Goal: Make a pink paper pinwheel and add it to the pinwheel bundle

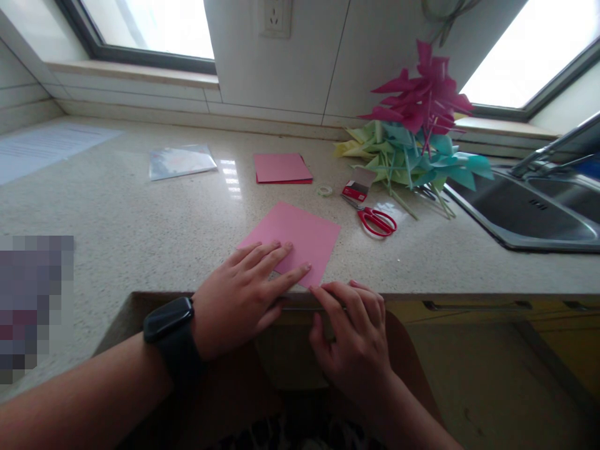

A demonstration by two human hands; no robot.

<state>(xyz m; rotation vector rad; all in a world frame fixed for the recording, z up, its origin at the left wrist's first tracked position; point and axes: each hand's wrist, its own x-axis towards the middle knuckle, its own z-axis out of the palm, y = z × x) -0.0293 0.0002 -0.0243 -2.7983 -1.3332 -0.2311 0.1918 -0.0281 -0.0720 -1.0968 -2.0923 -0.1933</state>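
Observation:
A square sheet of pink paper (300,228) lies at an angle on the counter, one corner reaching the front edge. My left hand (248,284) rests flat on its near left part, fingers spread. A dark smartwatch is on that wrist. At the near corner of the sheet, my right hand (354,325) touches or nearly touches the paper with its index fingertip. Its fingers are bent and its thumb stands apart below, with nothing visible between them. A stack of pink and red paper (282,167) sits behind the sheet. Red-handled scissors (375,220) lie to the right.
A roll of tape (324,190) and a small red box (356,189) are near the scissors. Paper flowers (422,137) in pink, blue and yellow-green lie before the sink (510,206). A clear packet (182,161) and printed sheets (51,147) are at the left.

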